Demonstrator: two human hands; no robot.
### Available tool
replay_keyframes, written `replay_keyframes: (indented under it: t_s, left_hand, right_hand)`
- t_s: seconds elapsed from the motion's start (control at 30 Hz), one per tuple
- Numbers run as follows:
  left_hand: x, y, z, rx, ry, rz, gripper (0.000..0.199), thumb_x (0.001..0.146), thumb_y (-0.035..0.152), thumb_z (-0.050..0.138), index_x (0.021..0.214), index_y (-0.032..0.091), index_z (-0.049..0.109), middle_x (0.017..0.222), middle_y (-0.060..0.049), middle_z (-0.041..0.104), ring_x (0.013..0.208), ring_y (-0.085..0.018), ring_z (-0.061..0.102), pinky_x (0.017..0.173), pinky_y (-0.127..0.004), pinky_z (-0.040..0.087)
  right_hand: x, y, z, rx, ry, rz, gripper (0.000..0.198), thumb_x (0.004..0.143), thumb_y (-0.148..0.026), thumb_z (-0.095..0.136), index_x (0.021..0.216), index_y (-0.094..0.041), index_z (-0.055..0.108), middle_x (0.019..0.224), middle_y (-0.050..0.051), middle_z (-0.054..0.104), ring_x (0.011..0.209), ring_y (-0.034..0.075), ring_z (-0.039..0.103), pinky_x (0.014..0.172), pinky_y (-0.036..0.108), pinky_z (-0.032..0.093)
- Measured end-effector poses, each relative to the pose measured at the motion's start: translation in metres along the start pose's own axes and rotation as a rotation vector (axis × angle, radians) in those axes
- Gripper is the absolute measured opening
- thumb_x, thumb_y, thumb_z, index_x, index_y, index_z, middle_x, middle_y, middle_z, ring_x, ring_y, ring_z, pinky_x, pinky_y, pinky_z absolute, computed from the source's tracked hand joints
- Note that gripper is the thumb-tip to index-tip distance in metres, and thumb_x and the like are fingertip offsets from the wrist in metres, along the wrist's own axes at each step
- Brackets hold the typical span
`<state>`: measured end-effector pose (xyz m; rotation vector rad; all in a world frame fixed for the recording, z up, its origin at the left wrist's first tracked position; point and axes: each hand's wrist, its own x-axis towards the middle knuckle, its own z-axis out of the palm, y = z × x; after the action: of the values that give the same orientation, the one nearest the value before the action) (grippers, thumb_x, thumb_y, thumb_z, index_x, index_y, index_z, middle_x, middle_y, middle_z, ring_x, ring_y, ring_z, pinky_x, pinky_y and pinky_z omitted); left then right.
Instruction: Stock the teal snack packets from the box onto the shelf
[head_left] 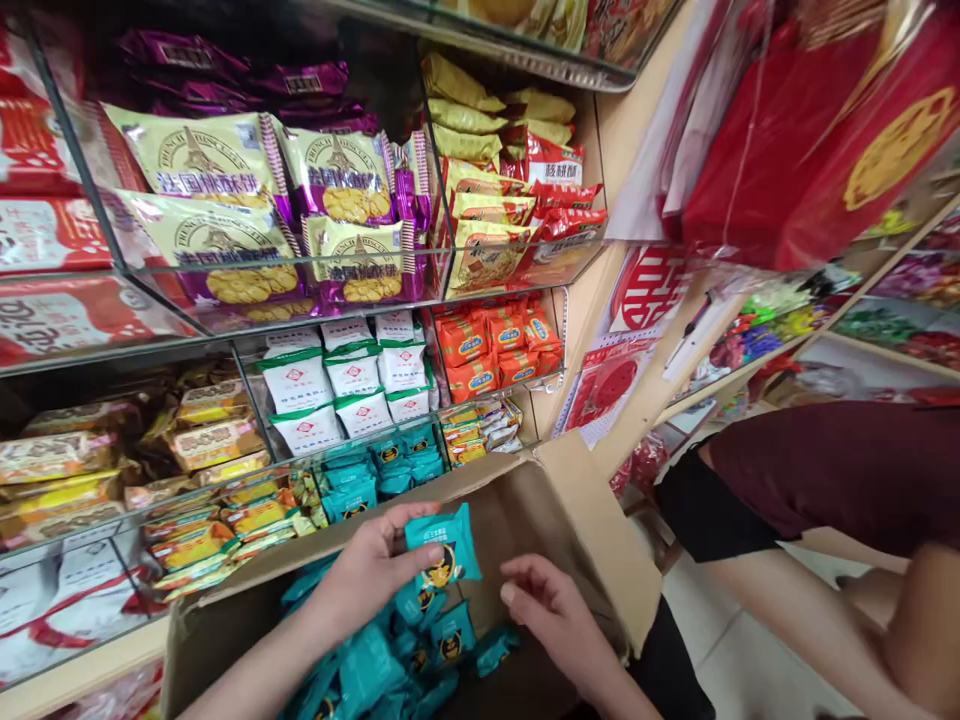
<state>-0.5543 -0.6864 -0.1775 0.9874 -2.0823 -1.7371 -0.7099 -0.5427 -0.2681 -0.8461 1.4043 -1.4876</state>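
Observation:
My left hand pinches a small teal snack packet between thumb and fingers, holding it above an open cardboard box. Inside the box lies a heap of matching teal packets. Over the box's right part is my right hand, loosely curled with thumb and fingers a little apart. Nothing shows in it, and it does not touch the held packet. Just behind the box, a shelf compartment holds stacked teal packets of the same kind.
Glass-fronted shelves hold French biscuits, white-and-green packets and red packets. Red bags hang at upper right. A person in dark shorts is close on the right. The box's raised flap stands beside my right hand.

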Motion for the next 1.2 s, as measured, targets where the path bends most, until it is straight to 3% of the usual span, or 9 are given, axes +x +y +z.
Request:
replay_keyframes:
  t_s: [0.13, 0.33, 0.47, 0.57, 0.7, 0.87, 1.0, 1.1, 1.2]
  left_hand:
    - [0.004, 0.002, 0.003, -0.035, 0.027, -0.028, 0.049, 0.067, 0.038, 0.061, 0.110, 0.017, 0.052, 0.101, -0.005, 0.062, 0.084, -0.016, 0.057, 0.076, -0.026, 0.045]
    - [0.004, 0.002, 0.017, -0.182, -0.014, -0.062, 0.044, 0.067, 0.038, 0.060, 0.105, 0.017, 0.055, 0.089, -0.003, 0.065, 0.080, -0.017, 0.059, 0.073, -0.028, 0.047]
    - [0.003, 0.003, 0.012, -0.021, -0.103, -0.012, 0.033, 0.064, 0.032, 0.064, 0.094, 0.018, 0.059, 0.080, -0.002, 0.065, 0.073, -0.016, 0.059, 0.067, -0.025, 0.047]
    - [0.010, 0.006, 0.001, 0.068, 0.022, 0.056, 0.035, 0.065, 0.033, 0.062, 0.096, 0.018, 0.059, 0.084, -0.002, 0.065, 0.075, -0.017, 0.059, 0.069, -0.026, 0.046]
    - [0.038, -0.001, -0.028, 0.128, 0.204, 0.112, 0.048, 0.069, 0.042, 0.056, 0.108, 0.015, 0.049, 0.098, -0.007, 0.062, 0.083, -0.018, 0.059, 0.072, -0.028, 0.047]
    - [0.081, -0.020, -0.065, 0.376, 0.166, 0.021, 0.050, 0.075, 0.042, 0.046, 0.113, 0.010, 0.048, 0.114, -0.011, 0.056, 0.104, -0.021, 0.052, 0.088, -0.029, 0.041]
    - [0.112, -0.032, -0.072, 0.543, 0.200, 0.004, 0.039, 0.070, 0.031, 0.054, 0.103, 0.011, 0.057, 0.111, -0.013, 0.059, 0.108, -0.029, 0.048, 0.094, -0.038, 0.033]
    - [0.133, -0.040, -0.073, 0.655, 0.282, 0.023, 0.033, 0.068, 0.021, 0.056, 0.100, 0.014, 0.059, 0.115, -0.013, 0.056, 0.120, -0.031, 0.035, 0.101, -0.043, 0.020]
    - [0.147, -0.048, -0.078, 0.712, 0.308, 0.055, 0.028, 0.070, 0.018, 0.055, 0.098, 0.017, 0.060, 0.117, -0.011, 0.055, 0.122, -0.029, 0.032, 0.101, -0.041, 0.022]
  right_hand:
    - [-0.001, 0.005, -0.003, 0.042, 0.033, 0.095, 0.028, 0.072, -0.041, 0.060, 0.080, -0.014, 0.056, 0.065, -0.002, 0.050, 0.054, 0.008, 0.043, 0.052, 0.022, 0.035]
    - [-0.003, -0.017, 0.024, 0.277, -0.010, 0.101, 0.034, 0.070, -0.046, 0.060, 0.087, -0.016, 0.057, 0.068, 0.001, 0.056, 0.058, 0.011, 0.052, 0.057, 0.026, 0.041]
    - [-0.001, -0.015, 0.030, 0.273, -0.030, 0.078, 0.033, 0.067, -0.046, 0.063, 0.079, -0.016, 0.056, 0.060, -0.002, 0.053, 0.053, 0.010, 0.050, 0.053, 0.025, 0.041]
    - [0.001, -0.004, 0.026, 0.218, -0.055, 0.093, 0.034, 0.069, -0.048, 0.061, 0.079, -0.015, 0.055, 0.063, 0.000, 0.054, 0.053, 0.010, 0.049, 0.051, 0.024, 0.038]
    - [0.001, 0.015, 0.015, 0.113, -0.029, 0.123, 0.035, 0.070, -0.049, 0.058, 0.075, -0.015, 0.054, 0.061, -0.001, 0.051, 0.052, 0.009, 0.046, 0.049, 0.021, 0.034]
    - [-0.002, 0.034, 0.004, 0.036, -0.038, 0.189, 0.041, 0.067, -0.055, 0.056, 0.070, -0.015, 0.050, 0.061, -0.001, 0.050, 0.048, 0.008, 0.045, 0.046, 0.021, 0.034]
    - [0.000, 0.039, 0.002, 0.021, -0.049, 0.237, 0.041, 0.064, -0.057, 0.056, 0.068, -0.016, 0.049, 0.060, -0.001, 0.051, 0.045, 0.008, 0.045, 0.044, 0.021, 0.033]
    - [0.002, 0.042, 0.003, 0.006, -0.043, 0.283, 0.039, 0.062, -0.055, 0.058, 0.068, -0.017, 0.050, 0.058, -0.002, 0.051, 0.044, 0.009, 0.045, 0.042, 0.020, 0.032]
    - [0.004, 0.049, 0.003, 0.000, -0.024, 0.302, 0.036, 0.061, -0.052, 0.060, 0.067, -0.018, 0.050, 0.055, -0.003, 0.051, 0.043, 0.008, 0.045, 0.043, 0.020, 0.032]
